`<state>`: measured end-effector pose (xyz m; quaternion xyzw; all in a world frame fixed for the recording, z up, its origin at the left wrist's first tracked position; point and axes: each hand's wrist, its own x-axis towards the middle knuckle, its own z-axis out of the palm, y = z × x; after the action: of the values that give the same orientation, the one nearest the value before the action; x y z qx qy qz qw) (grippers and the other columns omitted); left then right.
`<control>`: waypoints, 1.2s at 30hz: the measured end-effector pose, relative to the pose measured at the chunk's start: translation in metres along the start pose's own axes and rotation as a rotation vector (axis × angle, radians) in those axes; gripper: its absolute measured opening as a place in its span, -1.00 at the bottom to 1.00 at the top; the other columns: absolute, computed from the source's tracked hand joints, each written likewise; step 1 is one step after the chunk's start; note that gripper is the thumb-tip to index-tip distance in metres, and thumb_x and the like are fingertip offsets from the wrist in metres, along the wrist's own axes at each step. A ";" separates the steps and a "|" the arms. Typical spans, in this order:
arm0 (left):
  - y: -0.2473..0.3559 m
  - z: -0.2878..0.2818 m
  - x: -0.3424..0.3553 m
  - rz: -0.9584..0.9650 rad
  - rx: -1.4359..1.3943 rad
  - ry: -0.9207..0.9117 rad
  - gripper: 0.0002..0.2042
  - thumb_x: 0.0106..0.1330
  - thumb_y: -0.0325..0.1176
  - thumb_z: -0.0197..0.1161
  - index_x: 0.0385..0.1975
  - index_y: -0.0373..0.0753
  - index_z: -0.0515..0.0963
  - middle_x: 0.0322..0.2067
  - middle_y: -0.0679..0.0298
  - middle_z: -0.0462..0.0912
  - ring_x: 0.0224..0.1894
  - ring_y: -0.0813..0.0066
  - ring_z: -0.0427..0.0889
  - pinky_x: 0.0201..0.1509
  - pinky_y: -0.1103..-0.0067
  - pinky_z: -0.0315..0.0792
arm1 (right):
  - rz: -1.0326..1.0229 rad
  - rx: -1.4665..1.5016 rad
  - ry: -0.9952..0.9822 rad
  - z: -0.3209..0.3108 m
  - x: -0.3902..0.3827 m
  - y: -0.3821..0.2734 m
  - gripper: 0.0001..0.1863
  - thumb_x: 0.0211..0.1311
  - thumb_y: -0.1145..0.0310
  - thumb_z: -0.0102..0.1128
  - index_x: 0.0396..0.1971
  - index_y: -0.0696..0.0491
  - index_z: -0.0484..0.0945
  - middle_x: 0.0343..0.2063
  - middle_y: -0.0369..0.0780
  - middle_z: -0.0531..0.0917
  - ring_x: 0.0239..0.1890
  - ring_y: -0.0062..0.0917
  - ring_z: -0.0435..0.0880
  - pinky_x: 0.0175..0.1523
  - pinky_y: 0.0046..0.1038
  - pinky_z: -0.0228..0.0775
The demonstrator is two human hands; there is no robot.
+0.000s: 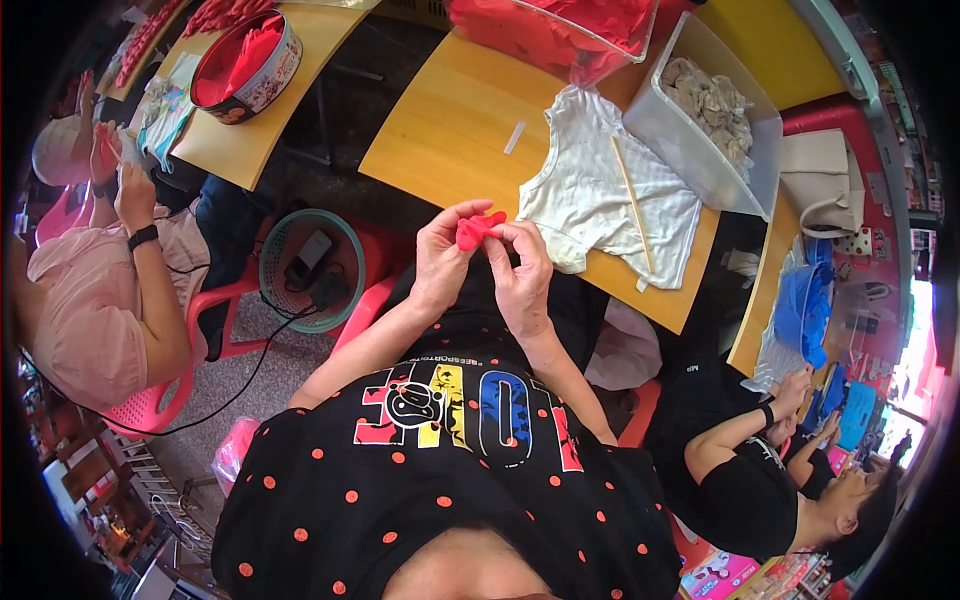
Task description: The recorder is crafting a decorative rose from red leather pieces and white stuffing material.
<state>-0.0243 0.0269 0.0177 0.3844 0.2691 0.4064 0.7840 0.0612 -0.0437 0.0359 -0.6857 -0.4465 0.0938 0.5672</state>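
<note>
My left hand (443, 258) pinches a small red fabric piece (478, 228), shaped like petals, in front of my chest. My right hand (521, 275) grips the same piece from the right, with thumb and index finger closed on it. A thin pale wire or thread (548, 229) extends rightward from beside my right fingers. Just beyond my hands, a white shirt (580, 180) lies on the wooden table (420, 125), with a thin wooden stick (632, 200) across it and a small white strip (515, 137) nearby.
Clear bins hold red pieces (550, 30) and beige pieces (705, 110). A round tin (240, 75) of red fabric stands far left, above a green basket (310, 270). Co-workers sit left (105, 310) and right (740, 480), their hands busy, with blue fabric (805, 305) at right.
</note>
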 end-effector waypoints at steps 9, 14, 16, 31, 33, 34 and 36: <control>-0.001 -0.007 0.000 -0.170 -0.057 -0.037 -0.82 0.25 -0.49 0.21 -0.21 -0.43 0.54 -0.27 0.20 0.62 -0.22 0.55 0.57 -0.07 0.65 0.45 | 0.119 0.125 -0.083 -0.006 0.001 0.003 -0.90 0.08 0.51 0.25 -0.43 0.18 0.53 -0.45 -0.22 0.51 -0.43 -0.48 0.50 -0.30 -0.52 0.34; 0.004 -0.001 -0.003 -0.320 -0.111 -0.023 -0.86 0.26 -0.46 0.21 -0.26 -0.37 0.56 -0.33 0.26 0.61 -0.28 0.60 0.55 -0.13 0.65 0.45 | 0.355 0.407 -0.009 -0.006 -0.002 0.021 -0.86 0.20 0.45 0.20 -0.36 0.23 0.53 -0.41 -0.29 0.52 -0.38 -0.67 0.51 -0.23 -0.66 0.40; 0.002 -0.006 -0.004 -0.359 -0.130 -0.057 -0.85 0.27 -0.46 0.19 -0.22 -0.35 0.55 -0.28 0.26 0.60 -0.24 0.57 0.56 -0.09 0.62 0.45 | 0.506 0.697 -0.024 -0.006 -0.003 0.026 -0.86 0.22 0.45 0.18 -0.33 0.23 0.54 -0.38 -0.32 0.56 -0.35 -0.70 0.53 -0.20 -0.68 0.40; 0.017 -0.014 -0.003 -0.477 -0.241 -0.135 -0.83 0.32 -0.42 0.14 -0.16 -0.32 0.51 -0.20 0.27 0.58 -0.15 0.52 0.56 0.00 0.52 0.47 | 0.351 0.216 -0.042 -0.010 0.001 0.015 -0.78 0.09 0.48 0.29 -0.25 0.17 0.56 -0.31 -0.28 0.58 -0.28 -0.69 0.52 -0.20 -0.64 0.35; 0.015 -0.014 -0.002 -0.466 -0.196 -0.079 -0.84 0.31 -0.43 0.14 -0.17 -0.32 0.52 -0.21 0.28 0.58 -0.16 0.53 0.56 -0.01 0.55 0.47 | 0.323 0.210 -0.006 -0.012 0.003 0.008 -0.74 0.02 0.46 0.35 -0.25 0.15 0.56 -0.30 -0.24 0.55 -0.26 -0.62 0.52 -0.22 -0.59 0.36; 0.014 -0.014 -0.001 -0.473 -0.152 -0.061 -0.85 0.30 -0.44 0.15 -0.19 -0.33 0.52 -0.24 0.29 0.59 -0.20 0.56 0.57 -0.05 0.59 0.47 | 0.189 0.126 -0.046 -0.014 0.008 -0.001 -0.75 0.03 0.46 0.34 -0.26 0.15 0.56 -0.32 -0.23 0.55 -0.27 -0.57 0.53 -0.23 -0.56 0.38; 0.009 -0.015 -0.002 -0.481 -0.106 -0.047 -0.86 0.29 -0.45 0.15 -0.20 -0.33 0.53 -0.26 0.30 0.60 -0.23 0.58 0.57 -0.09 0.64 0.48 | 0.044 0.037 -0.113 -0.015 0.009 -0.004 -0.78 0.05 0.46 0.31 -0.28 0.15 0.57 -0.35 -0.17 0.54 -0.29 -0.44 0.56 -0.23 -0.49 0.40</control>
<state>-0.0397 0.0346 0.0169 0.2772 0.3127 0.2126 0.8833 0.0743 -0.0477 0.0474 -0.6783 -0.4607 0.1533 0.5515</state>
